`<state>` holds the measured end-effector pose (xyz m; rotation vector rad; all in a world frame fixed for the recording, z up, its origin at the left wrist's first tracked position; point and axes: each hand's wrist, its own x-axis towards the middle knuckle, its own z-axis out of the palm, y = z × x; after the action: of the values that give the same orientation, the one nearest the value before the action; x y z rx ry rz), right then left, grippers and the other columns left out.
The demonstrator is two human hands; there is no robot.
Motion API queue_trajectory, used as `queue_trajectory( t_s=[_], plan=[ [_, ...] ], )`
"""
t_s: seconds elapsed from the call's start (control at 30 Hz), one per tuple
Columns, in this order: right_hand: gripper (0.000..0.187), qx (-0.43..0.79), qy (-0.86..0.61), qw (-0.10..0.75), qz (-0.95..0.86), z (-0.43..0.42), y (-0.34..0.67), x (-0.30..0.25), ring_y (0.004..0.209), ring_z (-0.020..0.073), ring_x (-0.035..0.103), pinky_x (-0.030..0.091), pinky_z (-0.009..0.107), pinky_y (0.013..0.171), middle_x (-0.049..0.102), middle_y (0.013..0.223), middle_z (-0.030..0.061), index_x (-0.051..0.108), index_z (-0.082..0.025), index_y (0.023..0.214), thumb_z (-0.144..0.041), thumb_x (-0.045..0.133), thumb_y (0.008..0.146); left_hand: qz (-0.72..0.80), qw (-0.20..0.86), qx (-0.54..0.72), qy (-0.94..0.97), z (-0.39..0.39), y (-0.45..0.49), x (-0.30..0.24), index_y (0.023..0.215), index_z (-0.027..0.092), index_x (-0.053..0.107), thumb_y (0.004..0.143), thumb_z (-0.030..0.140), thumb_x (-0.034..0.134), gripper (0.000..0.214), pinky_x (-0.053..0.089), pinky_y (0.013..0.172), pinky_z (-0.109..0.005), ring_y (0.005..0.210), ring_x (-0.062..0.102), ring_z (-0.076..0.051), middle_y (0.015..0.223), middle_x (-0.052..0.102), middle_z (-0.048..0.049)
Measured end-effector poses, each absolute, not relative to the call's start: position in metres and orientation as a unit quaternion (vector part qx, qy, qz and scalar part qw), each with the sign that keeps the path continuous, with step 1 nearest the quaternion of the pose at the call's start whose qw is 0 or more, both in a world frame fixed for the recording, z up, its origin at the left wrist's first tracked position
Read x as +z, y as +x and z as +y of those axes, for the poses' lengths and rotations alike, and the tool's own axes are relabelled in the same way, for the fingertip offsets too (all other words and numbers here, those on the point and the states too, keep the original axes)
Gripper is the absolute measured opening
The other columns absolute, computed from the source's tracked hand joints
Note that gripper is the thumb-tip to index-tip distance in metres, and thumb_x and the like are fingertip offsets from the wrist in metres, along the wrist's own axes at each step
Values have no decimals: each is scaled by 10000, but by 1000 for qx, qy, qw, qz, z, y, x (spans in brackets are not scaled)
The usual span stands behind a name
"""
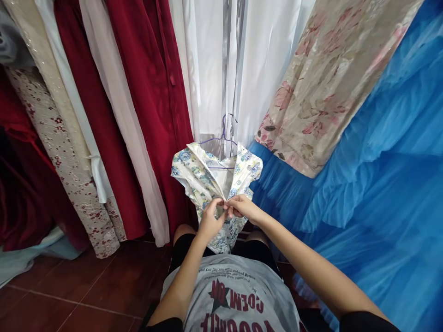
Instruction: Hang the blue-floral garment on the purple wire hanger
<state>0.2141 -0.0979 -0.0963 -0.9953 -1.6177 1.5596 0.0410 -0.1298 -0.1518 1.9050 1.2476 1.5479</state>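
A white garment with blue and yellow flowers (183,157) hangs on a thin purple hanger (224,133) in front of me, its lower part falling over my lap. My left hand (211,221) and my right hand (241,206) meet at the bottom of its V-shaped neckline. Both hands are closed, with fingertips pinching the two front edges of the garment where they come together. Any button or fastener between the fingertips is too small to make out. The garment's hem is partly hidden by my hands and legs.
Long dark red gowns (145,69) and a pale pink one (107,69) hang to the left. White cloth (270,60) hangs behind the hanger. To the right are a beige floral dress (311,110) and a wide blue tulle skirt (391,184). The floor has dark red tiles (86,295).
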Motion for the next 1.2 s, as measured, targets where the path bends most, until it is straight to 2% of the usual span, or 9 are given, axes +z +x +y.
queue_trajectory(
  t_s=[0.17, 0.4, 0.5, 0.6, 0.73, 0.9, 1.03, 1.13, 1.2],
  plan=[
    [162, 597, -372, 391, -593, -83, 208, -55, 336, 59, 272, 163, 221, 360, 611, 445, 18, 648, -146, 649, -266, 620, 754, 460, 196, 489, 714, -132, 68, -165, 948, 300, 601, 964, 357, 480, 135, 471, 747, -348, 807, 659, -245, 839, 667, -54],
    [110, 589, -356, 468, -555, -16, 202, 45, 373, 42, 198, 131, 189, 358, 447, 469, -62, 557, -164, 679, -158, 583, 785, 453, 164, 363, 798, -127, 36, -186, 877, 271, 606, 939, 265, 485, 136, 432, 699, -327, 773, 628, -243, 828, 651, -58],
    [97, 568, -354, 486, -563, -10, 195, 64, 380, 49, 213, 142, 187, 357, 486, 488, -41, 562, -159, 699, -148, 549, 795, 425, 175, 334, 823, -109, 24, -173, 836, 225, 639, 909, 259, 558, 114, 458, 717, -308, 749, 628, -221, 782, 661, -40],
    [94, 531, -357, 504, -581, -16, 196, 66, 380, 58, 256, 148, 198, 359, 555, 508, -2, 586, -146, 721, -158, 536, 799, 400, 158, 367, 825, -83, 19, -126, 1018, 209, 692, 947, 303, 559, 177, 476, 861, -316, 915, 652, -215, 967, 706, -57],
    [129, 487, -367, 500, -615, -27, 204, 62, 371, 69, 279, 164, 221, 372, 578, 489, 28, 595, -144, 682, -196, 545, 790, 374, 59, 531, 758, -49, 23, -29, 1367, 196, 564, 1027, 322, 459, 378, 484, 802, -293, 780, 634, -169, 929, 704, -39],
    [163, 421, -377, 503, -654, -27, 209, 50, 409, 91, 337, 230, 230, 419, 521, 453, -9, 644, -142, 682, -257, 572, 773, 350, -49, 476, 806, -25, 41, 44, 900, 162, 714, 998, 268, 501, 258, 449, 770, -289, 795, 637, -192, 858, 715, -56],
    [188, 352, -404, 509, -673, -23, 203, 25, 460, 101, 354, 255, 236, 471, 450, 437, -42, 664, -143, 643, -264, 585, 763, 368, -114, 519, 763, -15, 38, 51, 816, 163, 683, 965, 260, 550, 222, 422, 756, -282, 791, 612, -189, 821, 695, -51],
    [172, 327, -430, 482, -690, -26, 199, 2, 475, 102, 365, 253, 242, 486, 448, 427, -41, 666, -142, 567, -202, 589, 708, 403, -50, 648, 645, 1, 5, 49, 784, 161, 654, 961, 268, 560, 227, 425, 751, -255, 782, 591, -167, 767, 653, -24],
    [184, 328, -444, 461, -695, -28, 198, -10, 459, 102, 359, 244, 246, 479, 421, 403, -45, 658, -144, 541, -197, 581, 700, 422, 89, 742, 513, 15, -28, 45, 744, 158, 615, 965, 258, 564, 248, 430, 721, -221, 738, 568, -134, 719, 601, 2]
  ],
)
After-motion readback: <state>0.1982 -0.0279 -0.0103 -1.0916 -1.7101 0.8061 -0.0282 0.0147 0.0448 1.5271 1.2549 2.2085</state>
